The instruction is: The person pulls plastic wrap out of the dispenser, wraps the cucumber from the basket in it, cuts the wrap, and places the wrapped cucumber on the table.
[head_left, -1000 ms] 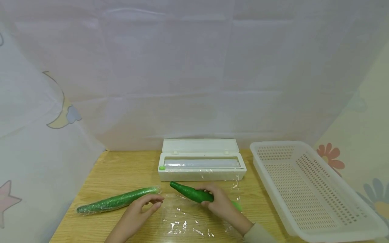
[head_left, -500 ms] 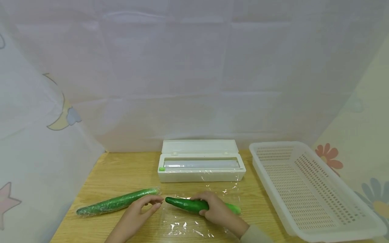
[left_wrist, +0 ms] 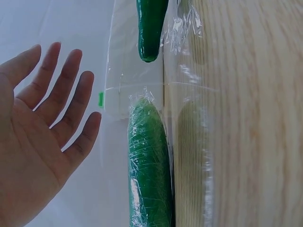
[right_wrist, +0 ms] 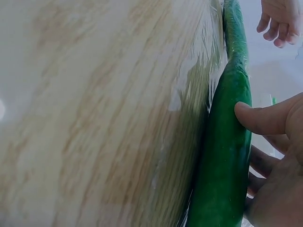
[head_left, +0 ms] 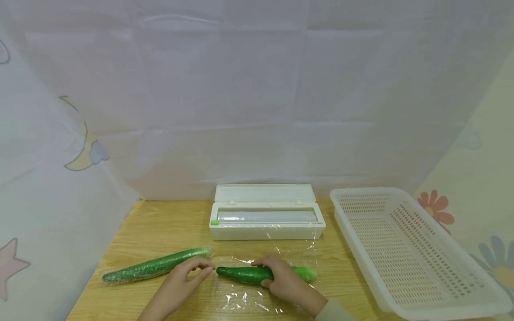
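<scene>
An unwrapped cucumber (head_left: 246, 275) lies sideways over a sheet of clear plastic wrap (head_left: 245, 299) on the wooden table. My right hand (head_left: 279, 277) holds it around the middle; in the right wrist view the thumb (right_wrist: 258, 118) presses one side, with the fingers on the far side. My left hand (head_left: 186, 275) hovers just left of the cucumber's dark tip, its fingers relaxed and spread in the left wrist view, with nothing in them. Behind that hand lies another cucumber (head_left: 154, 266), wrapped in film.
At the back stands a white plastic wrap box (head_left: 267, 232), its lid raised and a film roll (head_left: 267, 216) inside. A white perforated basket (head_left: 361, 261) takes up the right side. A fabric backdrop (head_left: 257, 111) rises behind the table (head_left: 160, 223).
My right hand has lowered the cucumber toward me onto the plastic wrap, and it has turned from slanted to nearly level across the view. My left hand has stayed about where it was.
</scene>
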Motion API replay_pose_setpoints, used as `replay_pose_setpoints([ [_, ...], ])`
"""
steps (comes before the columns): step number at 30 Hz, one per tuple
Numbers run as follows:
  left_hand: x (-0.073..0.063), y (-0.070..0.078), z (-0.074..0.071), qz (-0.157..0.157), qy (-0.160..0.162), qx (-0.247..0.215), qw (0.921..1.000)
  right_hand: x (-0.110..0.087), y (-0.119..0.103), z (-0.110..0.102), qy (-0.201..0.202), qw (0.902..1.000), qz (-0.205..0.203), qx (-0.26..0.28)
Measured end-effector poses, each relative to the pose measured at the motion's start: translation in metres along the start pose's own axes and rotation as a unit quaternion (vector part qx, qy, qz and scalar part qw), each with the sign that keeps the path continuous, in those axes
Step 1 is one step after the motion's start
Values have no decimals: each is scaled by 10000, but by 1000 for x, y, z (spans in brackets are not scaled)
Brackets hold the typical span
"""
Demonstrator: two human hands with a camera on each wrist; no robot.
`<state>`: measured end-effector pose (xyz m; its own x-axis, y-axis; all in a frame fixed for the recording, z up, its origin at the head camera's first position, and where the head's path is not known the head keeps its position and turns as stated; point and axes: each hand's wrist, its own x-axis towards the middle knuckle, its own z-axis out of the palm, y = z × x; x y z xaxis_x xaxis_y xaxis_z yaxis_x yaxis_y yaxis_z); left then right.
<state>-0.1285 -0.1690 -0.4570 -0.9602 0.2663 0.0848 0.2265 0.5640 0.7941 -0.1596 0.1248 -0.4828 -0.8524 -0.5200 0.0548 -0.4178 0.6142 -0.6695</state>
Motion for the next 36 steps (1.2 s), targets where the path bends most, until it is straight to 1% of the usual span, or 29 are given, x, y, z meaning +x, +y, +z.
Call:
replay_pose_setpoints([
  [3, 0, -1, -1, -12, -15, 32, 10000, 0, 1, -1, -11, 10000, 2, 47],
  [8, 0, -1, -1, -95, 22, 14, 10000, 0, -1, -2, 5, 9996, 53, 281],
  [11, -1, -1, 0, -130, -39, 34, 9999, -1, -1, -3, 131, 9989, 71, 442],
  [14, -2, 1, 1, -87, -143, 56, 9998, -4, 0, -6, 326, 9982, 13, 506],
  [18, -2, 4, 4, 121, -329, 79, 9994, -10, 0, -13, 553, 9977, -113, 374],
  [20, -3, 8, 6, 251, -374, 77, 9990, -15, 0, -20, 661, 9972, -107, 341],
  [23, -3, 15, 8, 458, -361, 16, 9983, -25, 0, -29, 879, 9956, -129, 303],
  [25, -4, 19, 9, 608, -305, 36, 9977, -31, 1, -33, 1070, 9934, -246, 318],
  [27, -4, 22, 10, 793, -289, 124, 9964, -37, 2, -36, 1223, 9910, -382, 393],
  [29, -3, 22, 10, 986, -341, 294, 9941, -44, 5, -38, 1312, 9887, -542, 488],
  [31, 0, 21, 9, 1135, -442, 468, 9914, -52, 9, -39, 1361, 9873, -554, 607],
  [33, 1, 19, 9, 1197, -586, 610, 9892, -60, 15, -40, 1348, 9870, -502, 719],
  [36, 1, 13, 6, 1074, -848, 771, 9876, -69, 24, -41, 1329, 9875, -453, 711],
])
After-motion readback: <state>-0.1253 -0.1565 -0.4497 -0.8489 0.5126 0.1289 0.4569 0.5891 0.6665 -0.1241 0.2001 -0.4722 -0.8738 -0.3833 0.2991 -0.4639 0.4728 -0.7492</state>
